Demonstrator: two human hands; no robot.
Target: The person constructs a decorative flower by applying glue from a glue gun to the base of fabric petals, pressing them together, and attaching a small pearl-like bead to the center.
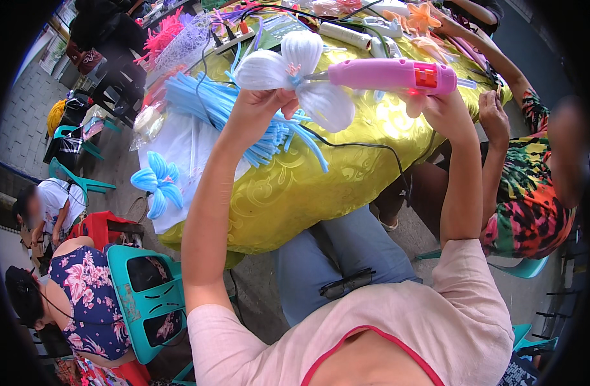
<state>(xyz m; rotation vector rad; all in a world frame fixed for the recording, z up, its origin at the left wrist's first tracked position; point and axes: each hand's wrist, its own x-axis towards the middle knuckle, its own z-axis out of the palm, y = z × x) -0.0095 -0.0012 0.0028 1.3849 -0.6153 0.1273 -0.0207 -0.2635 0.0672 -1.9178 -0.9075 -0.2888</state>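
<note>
My left hand (264,106) pinches a white fuzzy flower (291,51) from beneath; it has large petals and small pink stamens at the blue centre. My right hand (436,106) grips a pink glue gun (378,72) with a red light showing, held sideways so its nozzle reaches the flower's centre. Below and left of the flower lies a bundle of light blue fuzzy stems (211,106). A finished-looking blue flower (158,183) lies on white sheets (179,138) at the table's left corner.
The yellow-covered table (288,212) holds cords, a power strip (234,42), pink fuzzy pieces (166,35) and orange ones. A co-worker in tie-dye (520,193) sits close at right. Other people sit at left on teal chairs (140,296). Dark glasses (346,282) rest on my lap.
</note>
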